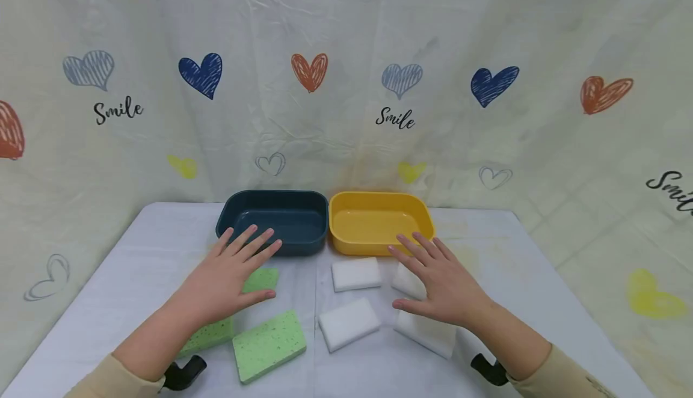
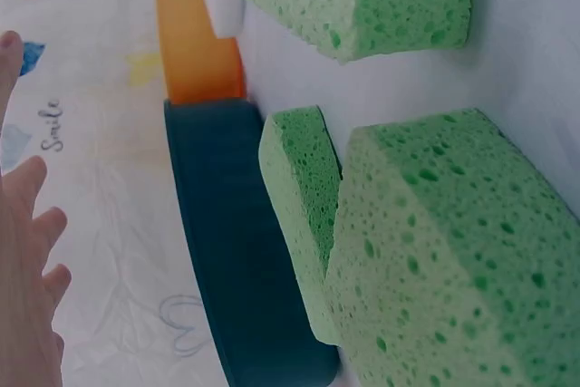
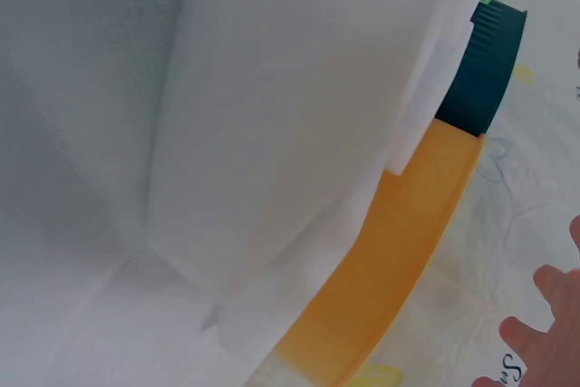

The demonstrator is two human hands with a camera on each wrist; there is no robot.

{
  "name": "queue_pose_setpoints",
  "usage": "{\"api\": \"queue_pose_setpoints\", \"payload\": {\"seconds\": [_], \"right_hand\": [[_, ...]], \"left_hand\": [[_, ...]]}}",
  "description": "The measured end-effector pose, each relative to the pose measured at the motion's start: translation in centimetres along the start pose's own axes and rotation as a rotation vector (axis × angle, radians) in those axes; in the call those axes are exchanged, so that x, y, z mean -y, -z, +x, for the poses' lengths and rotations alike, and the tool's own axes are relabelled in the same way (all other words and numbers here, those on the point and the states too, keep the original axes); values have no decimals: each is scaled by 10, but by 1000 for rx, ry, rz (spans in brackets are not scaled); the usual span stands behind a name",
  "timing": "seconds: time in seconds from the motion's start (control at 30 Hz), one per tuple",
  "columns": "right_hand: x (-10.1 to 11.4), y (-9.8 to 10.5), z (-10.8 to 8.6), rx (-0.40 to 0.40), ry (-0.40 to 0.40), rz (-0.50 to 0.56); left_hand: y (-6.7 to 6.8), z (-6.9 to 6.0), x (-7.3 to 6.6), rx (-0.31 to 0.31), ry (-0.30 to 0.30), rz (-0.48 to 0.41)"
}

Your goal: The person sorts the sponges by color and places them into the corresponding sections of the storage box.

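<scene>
Clock: read from the middle of the loose pieces in the head view, twelve toward the heart-printed backdrop point(image 1: 346, 115).
Left hand point(image 1: 230, 281): at ten o'clock, raised above the green pieces; fingers spread, thumb out toward three, nothing held.
Right hand point(image 1: 446, 287): at three, above the white pieces; fingers equally spread, nothing held.
Green sponges: three show on the white cloth point(image 1: 541, 290). The near green sponge point(image 1: 269, 347) lies at eight, the outer green sponge point(image 1: 211, 335) between eight and nine, the far green sponge point(image 1: 263, 278) near ten; the left arm and hand partly cover the last two.
White blocks: four show. The far inner block point(image 1: 355, 274) lies at two, the near inner block point(image 1: 349, 324) at four; the far outer block point(image 1: 406, 282) and near outer block point(image 1: 429, 333) lie either side of three, partly under the right hand.
Blue tray point(image 1: 281, 216): at eleven, behind the sponges.
Yellow tray point(image 1: 379, 223): at one, beside the blue tray.
Step in hand: probably a ready pose ahead of any grasp; all visible pieces lie outside both trays.
Next move: seems to call for lowering a hand, then closing thumb and fingers across one piece's edges without nudging its neighbours.
</scene>
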State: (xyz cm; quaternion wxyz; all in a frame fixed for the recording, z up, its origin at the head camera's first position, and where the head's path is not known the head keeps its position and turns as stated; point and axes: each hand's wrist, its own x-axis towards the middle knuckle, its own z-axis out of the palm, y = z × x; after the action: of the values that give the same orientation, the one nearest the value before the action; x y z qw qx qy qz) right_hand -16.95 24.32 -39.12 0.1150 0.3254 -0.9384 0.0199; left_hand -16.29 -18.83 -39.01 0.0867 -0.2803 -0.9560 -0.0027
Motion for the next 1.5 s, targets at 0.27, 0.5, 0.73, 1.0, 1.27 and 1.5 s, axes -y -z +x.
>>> {"api": "queue_pose_setpoints", "payload": {"seconds": [0.27,0.5,0.73,1.0,1.27,1.5], "right_hand": [[2,-4,0,4,8,21],[4,-6,0,-16,49,26],[7,-6,3,68,37,49],[12,-8,4,108,39,52],[19,-13,7,166,70,95],[24,-14,12,276,95,198]], "left_hand": [[-1,-2,9,-39,13,-15],[0,0,18,-34,61,-35],[2,0,30,7,109,-68],[5,-1,45,42,169,-106],[9,3,68,84,224,-133],[6,11,83,122,250,-140]]}}
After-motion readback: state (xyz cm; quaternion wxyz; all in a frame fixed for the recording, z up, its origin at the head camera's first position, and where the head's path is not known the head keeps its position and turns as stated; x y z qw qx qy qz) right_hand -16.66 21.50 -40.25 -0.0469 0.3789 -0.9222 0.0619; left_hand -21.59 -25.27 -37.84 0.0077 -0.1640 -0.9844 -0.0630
